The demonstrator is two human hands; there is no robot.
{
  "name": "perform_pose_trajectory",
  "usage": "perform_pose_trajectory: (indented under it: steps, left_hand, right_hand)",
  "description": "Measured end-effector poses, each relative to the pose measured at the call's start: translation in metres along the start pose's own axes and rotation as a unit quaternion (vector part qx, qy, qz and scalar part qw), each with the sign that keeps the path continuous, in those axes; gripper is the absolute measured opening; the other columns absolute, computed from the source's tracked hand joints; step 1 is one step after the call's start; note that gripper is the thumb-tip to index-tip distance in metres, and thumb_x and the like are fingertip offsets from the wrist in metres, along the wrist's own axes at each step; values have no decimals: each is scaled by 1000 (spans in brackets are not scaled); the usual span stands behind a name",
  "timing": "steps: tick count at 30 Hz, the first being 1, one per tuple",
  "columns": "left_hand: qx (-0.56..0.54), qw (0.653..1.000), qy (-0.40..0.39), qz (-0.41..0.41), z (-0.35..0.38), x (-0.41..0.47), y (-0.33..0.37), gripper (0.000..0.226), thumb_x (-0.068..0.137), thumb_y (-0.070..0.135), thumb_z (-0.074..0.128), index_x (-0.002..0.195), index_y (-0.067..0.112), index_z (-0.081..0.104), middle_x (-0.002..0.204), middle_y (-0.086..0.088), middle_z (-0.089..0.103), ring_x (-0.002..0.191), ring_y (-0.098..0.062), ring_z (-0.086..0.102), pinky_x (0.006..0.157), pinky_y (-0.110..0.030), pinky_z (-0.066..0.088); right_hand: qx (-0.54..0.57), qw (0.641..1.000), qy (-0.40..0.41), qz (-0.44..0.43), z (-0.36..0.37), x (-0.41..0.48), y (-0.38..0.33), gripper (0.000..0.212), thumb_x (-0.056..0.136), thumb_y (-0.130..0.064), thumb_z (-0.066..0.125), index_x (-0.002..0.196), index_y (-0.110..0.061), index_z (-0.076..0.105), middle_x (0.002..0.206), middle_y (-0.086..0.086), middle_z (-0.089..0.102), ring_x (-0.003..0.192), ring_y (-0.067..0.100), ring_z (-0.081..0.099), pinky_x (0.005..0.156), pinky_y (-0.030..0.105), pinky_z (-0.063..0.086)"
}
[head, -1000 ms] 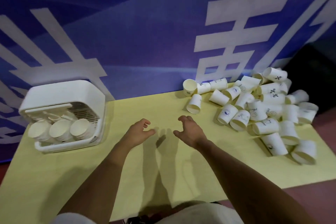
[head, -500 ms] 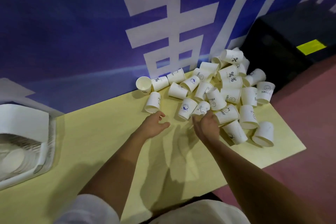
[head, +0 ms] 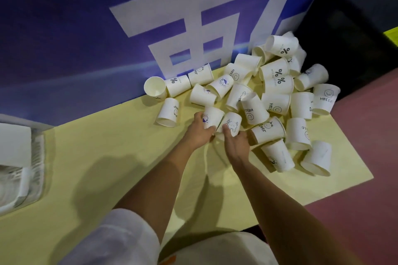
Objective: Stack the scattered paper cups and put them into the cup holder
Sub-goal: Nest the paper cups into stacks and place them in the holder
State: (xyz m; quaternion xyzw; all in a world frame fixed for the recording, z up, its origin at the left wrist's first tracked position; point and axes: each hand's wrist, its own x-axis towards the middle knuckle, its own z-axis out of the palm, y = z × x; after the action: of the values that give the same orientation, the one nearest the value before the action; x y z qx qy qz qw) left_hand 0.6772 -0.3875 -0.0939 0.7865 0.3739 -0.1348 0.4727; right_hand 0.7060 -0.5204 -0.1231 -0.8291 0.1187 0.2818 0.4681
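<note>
A heap of several white printed paper cups [head: 277,101] lies on its sides at the right end of the yellow table [head: 107,168]. My left hand [head: 200,133] grips a cup with a blue whale print [head: 212,116] at the heap's near edge. My right hand [head: 235,144] grips the neighbouring cup with a bear drawing [head: 232,123]. Both cups lie with their mouths toward me. The white cup holder [head: 19,163] shows only in part at the left edge, blurred.
A blue banner with large white characters [head: 172,17] stands right behind the table. A lone cup [head: 169,112] and an open-mouthed cup [head: 155,88] lie left of the heap. A dark box [head: 355,28] sits at the back right; red floor [head: 366,200] lies to the right.
My view swung right, from the holder toward the heap. Both hands reached forward from bare table to the heap's near edge and each closed round a cup.
</note>
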Motion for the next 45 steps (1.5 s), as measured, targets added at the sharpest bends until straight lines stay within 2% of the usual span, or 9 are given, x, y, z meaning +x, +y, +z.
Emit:
perform_pose_trajectory:
  steps: [5,10,14,17,24,28,35,39,45]
  left_hand:
    - [-30,999,-10,-20,-2,0,-6,68,91,30,67,145,12,30,134,-6,55,119,-26,56,96,-34,46]
    - [-88,996,-16,-26,-25,-11,-8,84,87,33,71,152,18,19,136,-6,55,116,-24,59,99,-37,48]
    - [-118,993,9,-14,-52,-33,-13,81,88,31,71,151,22,21,122,-5,59,104,-22,62,81,-31,48]
    - [-138,990,27,-6,-79,-58,-27,78,88,29,71,150,27,23,123,-8,63,104,-23,64,82,-31,49]
    - [-162,984,79,-2,-161,-122,-91,82,88,24,70,149,39,18,115,-14,65,89,-23,62,76,-31,48]
    - [-170,976,133,-14,-210,-158,-138,88,85,24,74,149,40,16,95,0,59,86,-20,61,71,-28,46]
    - [-199,953,228,-11,-282,-206,-223,77,81,34,78,142,43,32,110,-2,58,100,-21,62,86,-34,51]
    - [-207,936,286,-1,-323,-227,-269,73,77,28,82,135,35,39,107,5,60,95,-14,62,76,-27,50]
    - [-186,914,360,3,-371,-253,-331,67,70,21,86,116,33,38,104,14,61,94,-17,63,82,-35,54]
  right_hand:
    - [38,999,-9,-13,-10,-7,-3,47,88,-55,59,112,-15,61,100,-1,68,85,11,62,63,27,43]
    - [66,997,0,-48,-19,-21,-17,57,82,-52,71,123,-17,50,109,-3,61,95,13,62,85,35,51]
    - [16,994,-19,-105,-14,-35,-24,55,78,-48,77,112,-14,51,105,2,65,91,15,63,79,34,51]
    - [-16,990,-42,-135,2,-56,-33,56,77,-51,76,112,-14,52,102,1,64,87,14,63,74,34,50]
    - [-48,973,-123,-192,75,-127,-57,53,78,-48,76,111,-16,50,101,2,64,87,15,62,68,31,46]
    - [-64,961,-157,-221,125,-170,-66,57,77,-48,78,113,-13,53,104,4,64,87,14,62,69,30,46]
    - [-125,924,-225,-284,210,-237,-94,65,71,-62,72,117,-21,51,109,4,62,93,18,62,76,33,50]
    - [-148,907,-258,-298,253,-273,-103,58,77,-55,74,121,-24,51,110,0,63,92,15,63,69,29,47]
    - [-193,894,-262,-309,296,-302,-104,74,72,-60,73,130,-21,48,124,2,59,100,20,63,81,34,52]
